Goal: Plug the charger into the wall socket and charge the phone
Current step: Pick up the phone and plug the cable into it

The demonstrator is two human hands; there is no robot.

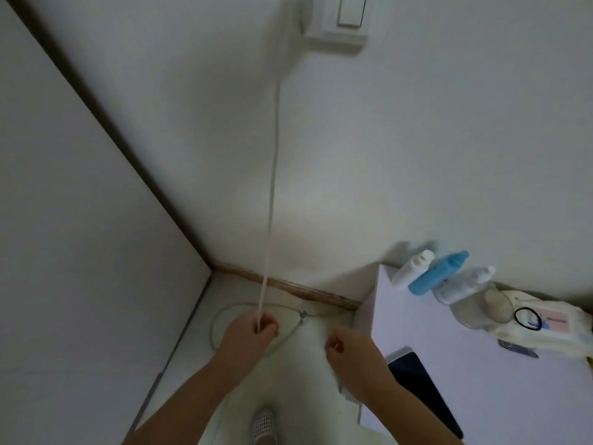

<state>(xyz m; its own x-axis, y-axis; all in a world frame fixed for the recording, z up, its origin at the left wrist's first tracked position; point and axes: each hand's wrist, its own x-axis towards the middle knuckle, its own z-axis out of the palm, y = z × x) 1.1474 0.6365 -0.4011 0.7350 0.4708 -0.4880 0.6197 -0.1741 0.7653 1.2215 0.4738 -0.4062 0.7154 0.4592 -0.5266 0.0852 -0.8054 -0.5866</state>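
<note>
Our left hand [253, 329] pinches the thin white charger cable [272, 187], taut from the white wall socket [333, 24] far above, to find its free end. Right hand [345, 346] fingers are curled shut, seemingly on cable slack. The black slab phone [420, 393] waits on the white surface [449, 332] at right.

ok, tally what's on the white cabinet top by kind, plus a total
Bottles: 3, white, blue, clear
Phone: 1, dark screen up
Wipes pack: 1
Black hair tie: 1, lying on the wipes pack
Total: 6
A dark item under the pack's edge is too unclear to name, so it is not counted.
</note>
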